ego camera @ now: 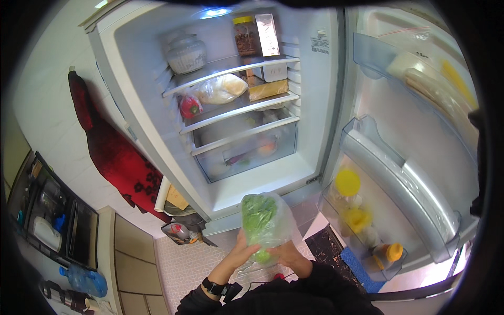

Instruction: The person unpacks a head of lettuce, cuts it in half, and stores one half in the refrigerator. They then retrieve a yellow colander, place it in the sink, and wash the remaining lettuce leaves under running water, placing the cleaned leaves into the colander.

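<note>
A clear plastic bag of green leafy vegetables [260, 216] is held low in front of the open refrigerator. My left hand [245, 250] grips the bag's lower left side, a dark band around that wrist. On the lower right side, my right hand [289, 254] holds the same bag near the pale stem end. Behind it stands the refrigerator's bottom ledge [260, 181], under a clear crisper drawer [252, 151] with vegetables inside. Higher up, a shelf carries a bagged red pepper [190, 106] and a bagged pale item [224, 88].
The refrigerator door [386, 102] stands open at right, its racks holding yellow-lidded jars [347, 183] and bags. A lidded pot [187, 53] sits on the upper shelf. At left hangs a red and black garment [114, 151]; a bin [189, 220] stands below. A blue mat [362, 269] lies lower right.
</note>
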### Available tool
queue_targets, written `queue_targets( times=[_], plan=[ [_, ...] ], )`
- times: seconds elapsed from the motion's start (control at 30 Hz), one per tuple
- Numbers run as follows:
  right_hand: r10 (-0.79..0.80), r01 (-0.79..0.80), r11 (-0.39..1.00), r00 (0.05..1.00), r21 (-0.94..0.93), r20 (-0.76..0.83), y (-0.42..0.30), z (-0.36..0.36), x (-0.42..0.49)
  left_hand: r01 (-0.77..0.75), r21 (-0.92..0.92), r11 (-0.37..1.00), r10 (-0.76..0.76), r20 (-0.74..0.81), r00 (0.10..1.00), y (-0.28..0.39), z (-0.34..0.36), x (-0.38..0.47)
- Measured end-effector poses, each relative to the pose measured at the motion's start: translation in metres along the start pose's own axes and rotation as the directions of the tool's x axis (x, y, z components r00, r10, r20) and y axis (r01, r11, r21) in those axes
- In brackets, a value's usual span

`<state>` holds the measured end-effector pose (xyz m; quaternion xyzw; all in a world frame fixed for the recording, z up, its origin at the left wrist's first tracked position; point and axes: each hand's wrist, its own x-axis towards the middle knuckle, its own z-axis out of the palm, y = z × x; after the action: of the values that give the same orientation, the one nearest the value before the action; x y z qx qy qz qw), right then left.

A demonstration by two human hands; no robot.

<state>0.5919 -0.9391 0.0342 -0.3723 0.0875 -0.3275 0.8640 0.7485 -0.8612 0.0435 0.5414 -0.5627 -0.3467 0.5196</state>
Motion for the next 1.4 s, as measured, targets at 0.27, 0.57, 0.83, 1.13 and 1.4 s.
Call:
queue_targets(
  times=[0.27,0.57,0.83,1.13,1.4],
  plan=[
    [-0.07,0.1,0.977,0.984,0.19,-0.161,-0.037,-0.056,0.015,0.227,-0.385,0.895,-0.271,-0.062,0.961,0.004,-0.031,0.126],
    [-0.12,0.129,0.991,0.974,0.034,-0.194,-0.055,-0.057,-0.01,-0.141,-0.908,0.394,-0.399,-0.307,0.864,-0.049,-0.073,0.251],
    [-0.157,0.156,0.987,0.959,-0.022,-0.237,-0.073,-0.046,-0.025,-0.187,-0.939,0.29,-0.439,-0.304,0.845,-0.056,-0.068,0.252],
    [-0.162,0.051,0.887,0.965,-0.459,-0.205,-0.113,-0.066,-0.042,-0.083,-0.936,0.342,-0.427,-0.233,0.874,-0.032,-0.033,0.2],
    [-0.187,0.114,0.923,0.968,-0.368,-0.168,-0.127,-0.057,-0.051,-0.109,-0.94,0.323,-0.425,-0.247,0.871,0.003,0.002,0.143]
  ],
)
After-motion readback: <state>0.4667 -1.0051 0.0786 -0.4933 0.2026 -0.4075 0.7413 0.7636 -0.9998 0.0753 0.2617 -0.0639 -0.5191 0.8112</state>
